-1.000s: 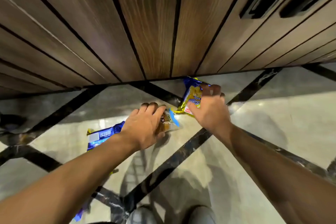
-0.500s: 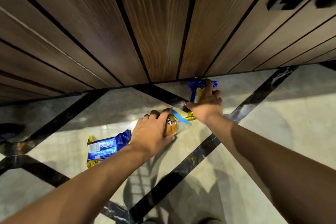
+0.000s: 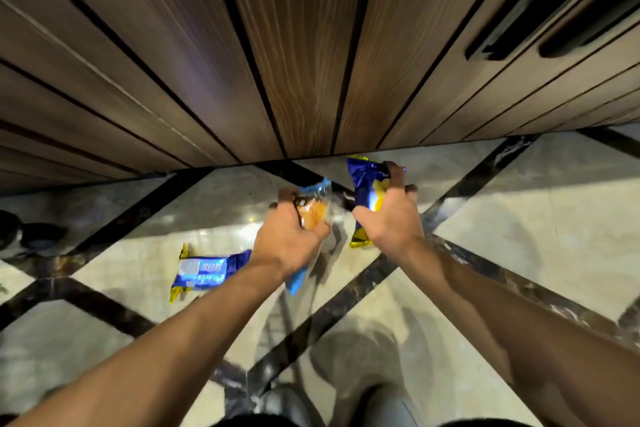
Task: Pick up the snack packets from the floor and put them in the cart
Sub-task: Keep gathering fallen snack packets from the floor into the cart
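Observation:
My left hand (image 3: 285, 237) is closed around a clear packet with blue ends and an orange snack inside (image 3: 313, 210), lifted off the floor. My right hand (image 3: 389, 215) grips a blue and yellow packet (image 3: 363, 180) held upright above the floor. A third packet, blue with white print and gold ends (image 3: 204, 270), lies flat on the marble floor to the left of my left wrist. No cart is in view.
A wood-panelled wall (image 3: 294, 55) with dark grooves rises just beyond the packets, with two dark recessed handles (image 3: 530, 7) at upper right. The floor (image 3: 536, 225) is pale marble with black diagonal bands. My feet (image 3: 287, 406) show at the bottom edge.
Both hands have closed on their packets and lifted them off the floor. The third packet has stayed where it lay.

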The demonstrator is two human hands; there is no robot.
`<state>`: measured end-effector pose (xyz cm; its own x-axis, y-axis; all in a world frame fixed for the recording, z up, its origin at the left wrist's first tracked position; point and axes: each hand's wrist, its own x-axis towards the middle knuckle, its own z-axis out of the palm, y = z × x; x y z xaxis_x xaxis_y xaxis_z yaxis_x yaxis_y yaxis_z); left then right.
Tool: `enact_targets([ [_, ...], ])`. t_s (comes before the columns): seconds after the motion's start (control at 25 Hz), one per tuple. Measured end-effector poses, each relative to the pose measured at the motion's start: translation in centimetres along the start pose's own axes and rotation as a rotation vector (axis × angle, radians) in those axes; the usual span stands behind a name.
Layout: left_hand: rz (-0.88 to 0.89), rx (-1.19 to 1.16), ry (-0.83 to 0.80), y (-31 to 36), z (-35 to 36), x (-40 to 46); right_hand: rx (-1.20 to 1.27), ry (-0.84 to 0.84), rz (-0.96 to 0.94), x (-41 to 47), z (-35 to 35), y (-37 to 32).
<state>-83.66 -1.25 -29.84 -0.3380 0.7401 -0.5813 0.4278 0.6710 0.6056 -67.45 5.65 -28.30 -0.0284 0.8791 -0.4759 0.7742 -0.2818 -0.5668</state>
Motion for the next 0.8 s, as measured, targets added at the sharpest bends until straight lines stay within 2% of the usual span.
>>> enact_targets([
  [0.16,-0.003,-0.042,0.041,5.0,-5.1,-6.3,0.065,-0.028,0.019,-7.3,-5.1,-4.7],
  [0.32,-0.020,-0.115,0.097,11.3,-12.3,-16.5,0.137,-0.073,0.042,-16.9,-12.6,-11.7],
  [0.64,-0.129,-0.192,0.202,25.8,-28.7,-40.6,0.027,-0.134,-0.142,-38.2,-31.1,-28.4],
  [0.8,-0.120,-0.198,0.293,30.2,-34.5,-49.2,0.036,-0.132,-0.206,-45.0,-35.8,-34.3],
])
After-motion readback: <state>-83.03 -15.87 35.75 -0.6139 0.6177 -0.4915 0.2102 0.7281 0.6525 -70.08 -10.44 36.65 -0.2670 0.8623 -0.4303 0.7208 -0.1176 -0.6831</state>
